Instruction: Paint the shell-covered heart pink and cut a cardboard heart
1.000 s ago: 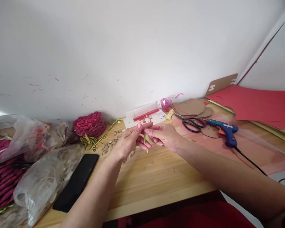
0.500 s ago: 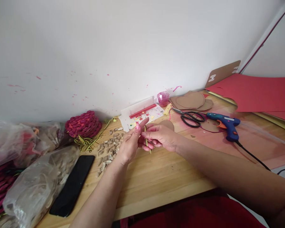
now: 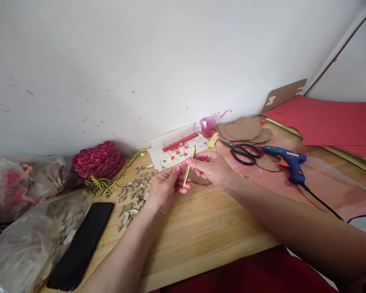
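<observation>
A short, thin yellow-green and dark striped strand (image 3: 187, 173) is held up above the middle of the table. My right hand (image 3: 210, 166) pinches it between thumb and fingers near its upper part. My left hand (image 3: 167, 182) is at its lower part, fingers curled round toward the strand and closed on it. Left of my left hand lie several peanut shells (image 3: 137, 191) on the wood. Behind both hands is a white sheet (image 3: 158, 156) with small red and yellow stars (image 3: 177, 154) and a red strip (image 3: 180, 142).
Black scissors (image 3: 244, 152), a blue glue gun (image 3: 288, 159), cardboard hearts (image 3: 242, 130) and red sheets (image 3: 332, 122) lie right. A pink cup (image 3: 208, 126) stands near the wall. Left are a dark pink stack (image 3: 97, 160), a black phone (image 3: 82, 246) and plastic bags (image 3: 39, 240).
The strand has gone from hanging down between my fingers to slanting up to the right. My hands have drawn slightly apart, and the view has shifted a little.
</observation>
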Demonstrator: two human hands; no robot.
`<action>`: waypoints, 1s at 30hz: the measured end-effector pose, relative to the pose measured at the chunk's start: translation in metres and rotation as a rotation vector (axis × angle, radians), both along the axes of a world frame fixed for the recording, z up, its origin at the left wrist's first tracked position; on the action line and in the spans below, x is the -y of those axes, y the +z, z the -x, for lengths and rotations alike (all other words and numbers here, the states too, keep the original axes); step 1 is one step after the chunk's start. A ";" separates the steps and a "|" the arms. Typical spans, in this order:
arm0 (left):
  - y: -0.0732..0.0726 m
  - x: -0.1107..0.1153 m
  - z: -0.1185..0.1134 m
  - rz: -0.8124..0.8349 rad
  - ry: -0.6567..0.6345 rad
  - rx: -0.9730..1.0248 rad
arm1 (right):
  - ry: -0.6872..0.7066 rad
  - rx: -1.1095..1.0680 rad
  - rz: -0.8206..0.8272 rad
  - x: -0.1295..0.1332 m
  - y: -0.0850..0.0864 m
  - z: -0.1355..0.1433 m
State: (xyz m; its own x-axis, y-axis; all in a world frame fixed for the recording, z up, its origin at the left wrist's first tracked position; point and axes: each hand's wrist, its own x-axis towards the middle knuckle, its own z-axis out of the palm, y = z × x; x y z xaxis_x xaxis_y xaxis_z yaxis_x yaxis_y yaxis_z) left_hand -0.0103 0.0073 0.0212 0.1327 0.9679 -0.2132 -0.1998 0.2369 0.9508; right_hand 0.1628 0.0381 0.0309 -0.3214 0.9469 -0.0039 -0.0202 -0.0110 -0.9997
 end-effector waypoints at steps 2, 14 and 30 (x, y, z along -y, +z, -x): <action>0.001 0.001 0.000 0.002 -0.013 0.022 | -0.050 0.015 -0.038 -0.001 0.001 -0.001; 0.001 0.000 -0.001 0.063 0.045 0.022 | -0.069 0.044 -0.100 -0.001 -0.001 0.000; 0.006 0.005 0.002 0.037 -0.101 0.029 | -0.033 -0.086 0.007 -0.001 0.003 0.001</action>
